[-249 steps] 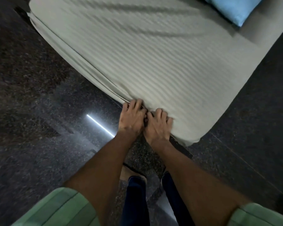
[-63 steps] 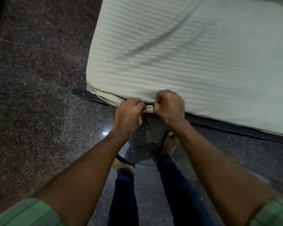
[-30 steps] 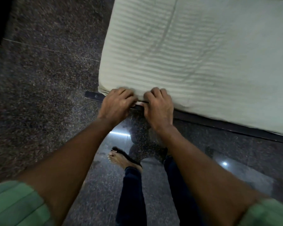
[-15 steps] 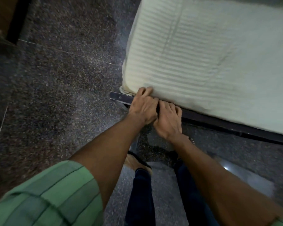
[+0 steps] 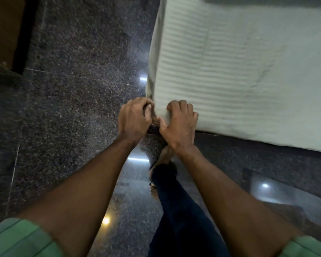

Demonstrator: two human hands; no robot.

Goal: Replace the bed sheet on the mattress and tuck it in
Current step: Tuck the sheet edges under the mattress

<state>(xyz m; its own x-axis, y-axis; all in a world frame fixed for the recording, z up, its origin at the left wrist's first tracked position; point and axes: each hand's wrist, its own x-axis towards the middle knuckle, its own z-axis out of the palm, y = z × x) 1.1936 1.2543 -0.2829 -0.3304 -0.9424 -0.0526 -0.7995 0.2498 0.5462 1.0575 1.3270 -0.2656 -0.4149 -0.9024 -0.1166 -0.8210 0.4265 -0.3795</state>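
No readable text, label, brand, number or sign anywhere: none on sheet [image 5: 239, 71], floor [image 5: 72, 108] or sleeves [image 5: 20, 240].

Both hands work at the near corner of the mattress [image 5: 152, 58], which is covered by a pale striped bed sheet [image 5: 239, 71]. The left hand [image 5: 133, 118] curls round the cloth at the corner edge; the right hand [image 5: 180, 123] presses bent fingers onto the sheet just beside it, above dark speckled floor [image 5: 72, 89]
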